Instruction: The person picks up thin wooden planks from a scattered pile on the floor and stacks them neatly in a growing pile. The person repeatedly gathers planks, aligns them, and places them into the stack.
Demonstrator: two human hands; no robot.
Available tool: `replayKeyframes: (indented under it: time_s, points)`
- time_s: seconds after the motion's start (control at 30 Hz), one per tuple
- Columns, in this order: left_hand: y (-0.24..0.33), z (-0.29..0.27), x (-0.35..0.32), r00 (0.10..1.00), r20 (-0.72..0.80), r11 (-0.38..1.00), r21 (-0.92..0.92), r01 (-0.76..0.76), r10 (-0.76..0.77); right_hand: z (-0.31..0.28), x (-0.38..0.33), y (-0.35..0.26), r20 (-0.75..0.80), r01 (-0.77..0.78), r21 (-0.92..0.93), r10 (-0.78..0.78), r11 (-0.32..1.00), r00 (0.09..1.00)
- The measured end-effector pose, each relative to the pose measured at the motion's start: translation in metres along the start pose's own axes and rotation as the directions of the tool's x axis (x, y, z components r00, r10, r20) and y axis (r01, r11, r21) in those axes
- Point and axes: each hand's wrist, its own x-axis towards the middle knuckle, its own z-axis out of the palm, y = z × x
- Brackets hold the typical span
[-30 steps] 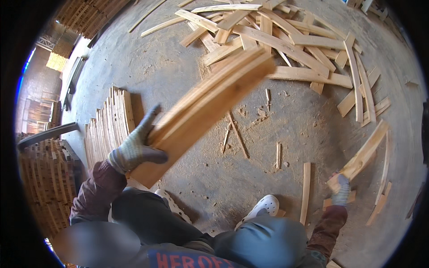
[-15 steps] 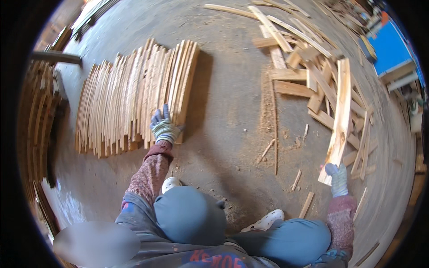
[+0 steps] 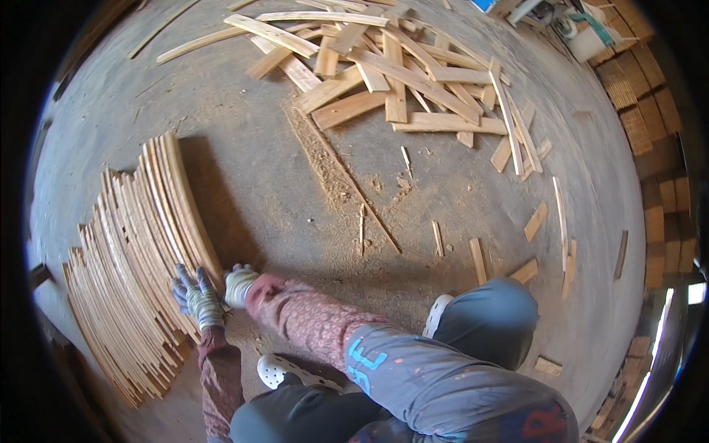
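A long row of wooden boards (image 3: 133, 244) stands on edge, packed side by side, at the left on the floor. My left hand (image 3: 196, 297), in a striped knit glove, lies on top of the row near its close end, fingers stretched out. My right hand (image 3: 240, 286), gloved too, reaches across to the left. Its fingers are curled at the near end of the outermost board (image 3: 193, 210), at the row's right side. The fingertips against that board are partly hidden.
A jumbled heap of loose boards (image 3: 399, 81) lies at the far middle. Sawdust (image 3: 325, 170) and a thin strip of wood (image 3: 354, 188) lie between heap and row. Wooden offcuts (image 3: 536, 221) are scattered at right, with stacked timber (image 3: 650, 111) beyond.
My right hand has swung from the far right over to the row, and the board it held now appears set against the row's right side. The view has turned; my left hand stays on the row.
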Motion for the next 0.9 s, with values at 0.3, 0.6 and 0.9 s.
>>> replayKeyframes:
  time_s: [0.3, 0.6, 0.9]
  points:
    - [0.116, -0.055, -0.012, 0.838, 0.422, 0.843, 0.252, -0.476, 0.347, -0.065, -0.021, 0.098, 0.209, 0.121, -0.111, -0.096, 0.986, 0.973]
    - [0.058, 0.012, 0.015, 0.939, 0.206, 0.848, 0.407, -0.338, 0.276, -0.204, -0.346, 0.353, -0.598, -0.571, 0.089, 0.502, 0.816, 0.625]
    - [0.078, 0.003, 0.015, 0.964, 0.188, 0.745, 0.612, -0.267, 0.191, 0.056, -0.667, 0.481, -0.166, -0.806, 0.529, 0.964, 0.264, 0.206]
